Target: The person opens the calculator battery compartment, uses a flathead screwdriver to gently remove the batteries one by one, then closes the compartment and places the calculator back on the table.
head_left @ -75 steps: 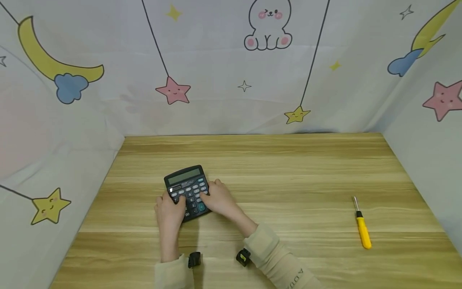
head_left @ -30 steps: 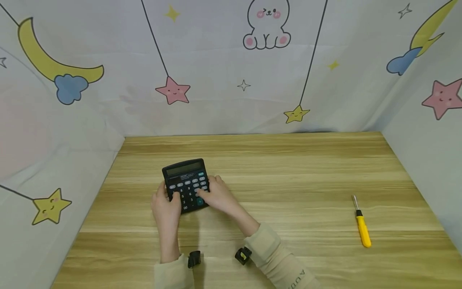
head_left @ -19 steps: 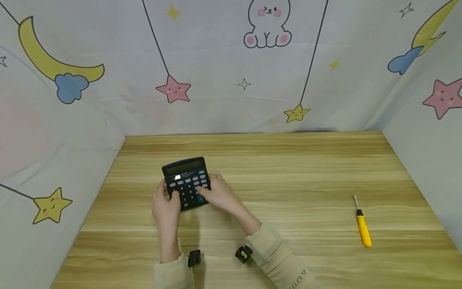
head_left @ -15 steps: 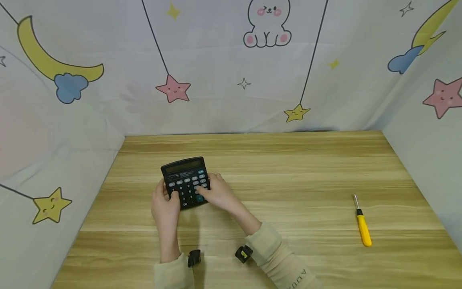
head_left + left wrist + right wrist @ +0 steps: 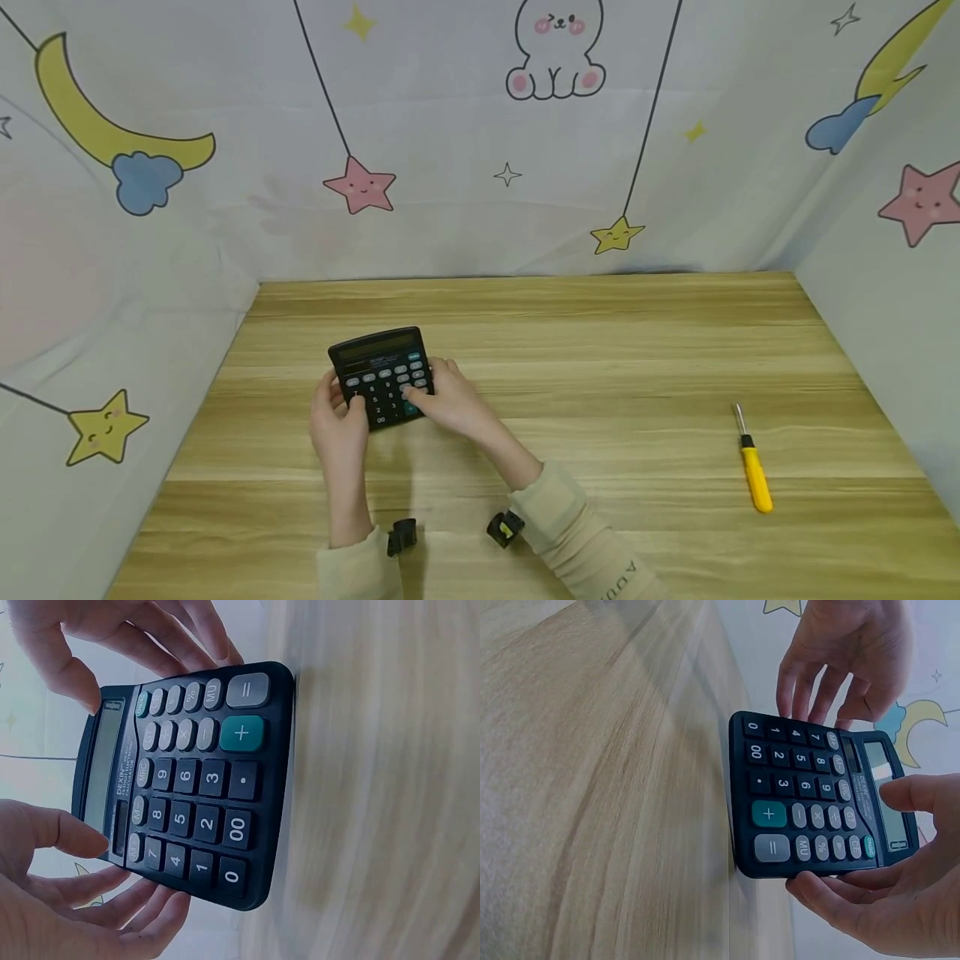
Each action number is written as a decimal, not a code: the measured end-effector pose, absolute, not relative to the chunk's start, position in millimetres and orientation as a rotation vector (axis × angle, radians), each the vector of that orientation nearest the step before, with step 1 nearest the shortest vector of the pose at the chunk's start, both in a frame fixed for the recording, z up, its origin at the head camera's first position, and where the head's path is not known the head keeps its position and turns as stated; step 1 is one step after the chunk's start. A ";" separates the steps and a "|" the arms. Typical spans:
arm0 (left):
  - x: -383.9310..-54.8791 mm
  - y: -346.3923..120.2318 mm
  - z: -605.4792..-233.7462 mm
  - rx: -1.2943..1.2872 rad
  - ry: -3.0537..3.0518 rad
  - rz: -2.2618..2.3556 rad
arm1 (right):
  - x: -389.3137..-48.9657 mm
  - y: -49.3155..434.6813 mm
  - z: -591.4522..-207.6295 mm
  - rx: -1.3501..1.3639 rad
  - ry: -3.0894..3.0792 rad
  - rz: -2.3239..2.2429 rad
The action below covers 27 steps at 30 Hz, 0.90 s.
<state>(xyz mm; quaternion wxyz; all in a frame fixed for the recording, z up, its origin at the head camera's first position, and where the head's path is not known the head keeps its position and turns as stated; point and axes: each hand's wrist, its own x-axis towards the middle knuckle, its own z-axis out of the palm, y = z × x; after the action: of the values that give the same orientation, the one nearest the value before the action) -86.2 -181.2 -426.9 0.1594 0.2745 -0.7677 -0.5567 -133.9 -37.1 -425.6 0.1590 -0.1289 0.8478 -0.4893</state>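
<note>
A black desk calculator (image 5: 381,390) with grey, black and green keys is tilted up toward me over the left part of the table. My left hand (image 5: 339,425) grips its left edge, thumb on the front face and fingers behind. On the opposite edge, my right hand (image 5: 453,404) holds it the same way, its thumb over the right-hand keys. In the left wrist view, the calculator's lower edge (image 5: 281,787) faces the wooden surface. The right wrist view has the right thumb (image 5: 911,793) lying over the display, where a 0 shows at one end.
A screwdriver (image 5: 757,479) with a yellow handle lies at the right of the wooden table (image 5: 600,375), its shaft pointing away from me. A white cloth (image 5: 450,242) printed with stars and moons encloses the back and sides.
Since the earliest frame, both hands have brought the calculator up and slightly left, tilting its face more toward me. Both hands keep their grip on it. The screwdriver has not moved.
</note>
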 end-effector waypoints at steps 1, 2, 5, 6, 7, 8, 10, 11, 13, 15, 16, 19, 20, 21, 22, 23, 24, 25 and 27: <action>-86.2 -181.4 -426.7 0.785 -2.183 -1.604 | -133.4 -37.0 -424.7 -0.367 2.420 -1.403; -86.1 -181.6 -426.7 0.784 -2.174 -1.617 | -133.0 -36.9 -424.3 -0.367 2.419 -1.407; -85.5 -181.8 -425.7 0.782 -2.152 -1.654 | -132.4 -36.6 -422.8 -0.366 2.418 -1.412; -85.5 -181.9 -425.6 0.781 -2.147 -1.664 | -132.3 -36.4 -422.3 -0.365 2.417 -1.417; -85.5 -181.9 -425.5 0.781 -2.142 -1.675 | -132.3 -36.3 -421.8 -0.364 2.415 -1.420; -85.4 -181.9 -425.3 0.784 -2.138 -1.685 | -132.3 -36.2 -421.6 -0.364 2.413 -1.423; -85.2 -181.6 -424.8 0.787 -2.124 -1.703 | -132.2 -36.1 -420.4 -0.364 2.407 -1.428; -85.2 -181.6 -424.7 0.790 -2.118 -1.707 | -132.2 -36.1 -420.1 -0.363 2.405 -1.427; -85.3 -181.6 -424.6 0.796 -2.110 -1.712 | -132.3 -36.0 -419.4 -0.357 2.398 -1.425; -85.2 -181.7 -424.0 0.795 -2.099 -1.716 | -132.3 -36.1 -418.5 -0.350 2.392 -1.423; -85.0 -181.8 -423.7 0.795 -2.098 -1.714 | -132.2 -36.3 -418.2 -0.346 2.389 -1.423; -85.1 -182.2 -423.0 0.791 -2.095 -1.713 | -132.3 -36.8 -417.3 -0.350 2.377 -1.444; -85.0 -182.2 -422.4 0.789 -2.095 -1.714 | -132.3 -37.1 -417.1 -0.357 2.374 -1.453; -84.8 -182.0 -421.8 0.788 -2.095 -1.713 | -132.5 -37.3 -417.1 -0.366 2.368 -1.466; -84.7 -181.9 -421.4 0.790 -2.096 -1.711 | -132.7 -37.6 -417.0 -0.377 2.362 -1.478; -84.7 -181.9 -421.1 0.789 -2.095 -1.712 | -132.8 -37.7 -416.8 -0.382 2.357 -1.488; -84.6 -181.8 -420.7 0.789 -2.094 -1.715 | -132.9 -37.8 -416.6 -0.383 2.353 -1.493; -84.5 -181.6 -420.3 0.789 -2.092 -1.717 | -133.0 -37.8 -416.5 -0.382 2.348 -1.497; -84.4 -181.4 -419.7 0.789 -2.085 -1.725 | -133.3 -37.7 -416.4 -0.370 2.335 -1.508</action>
<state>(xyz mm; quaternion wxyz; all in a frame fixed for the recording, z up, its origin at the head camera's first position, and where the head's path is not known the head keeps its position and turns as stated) -84.4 -181.4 -419.7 0.1607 0.2762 -0.7302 -0.6039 -133.3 -37.7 -416.4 0.1680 -0.1302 0.8208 -0.5301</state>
